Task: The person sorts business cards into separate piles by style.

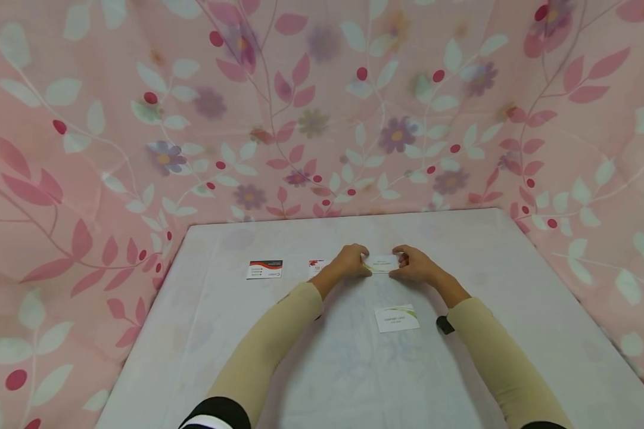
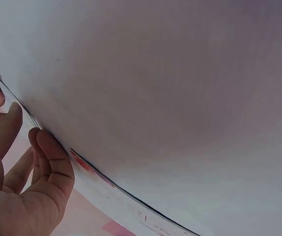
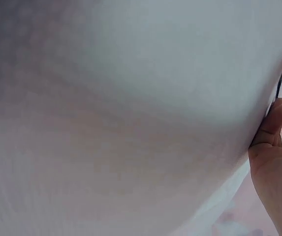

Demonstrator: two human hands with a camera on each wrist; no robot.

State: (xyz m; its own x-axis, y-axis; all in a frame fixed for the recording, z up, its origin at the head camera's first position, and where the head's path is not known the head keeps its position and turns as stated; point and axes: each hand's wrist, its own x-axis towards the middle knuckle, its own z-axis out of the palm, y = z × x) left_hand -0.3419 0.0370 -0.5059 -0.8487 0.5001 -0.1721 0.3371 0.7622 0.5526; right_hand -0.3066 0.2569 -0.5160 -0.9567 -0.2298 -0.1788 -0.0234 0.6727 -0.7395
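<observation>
A white business card [image 1: 382,264] with small print lies near the far part of the table between the two hands. My left hand [image 1: 351,261] holds its left end, with thumb and fingertips at the corners. At the right end, my right hand [image 1: 414,264] grips it the same way. The left wrist view shows the left hand [image 2: 37,182] low over the tabletop, its fingers bent. Only part of the right hand [image 3: 273,152] enters the right wrist view, fingertips right at the card's dark edge line.
Nearer the body lies a white card with green curves [image 1: 397,320]. A red-patterned card [image 1: 316,266] is partly hidden behind the left hand, and a black, red and white card [image 1: 264,270] lies farther left. Floral pink cloth [image 1: 322,119] surrounds the white-covered table [image 1: 327,369].
</observation>
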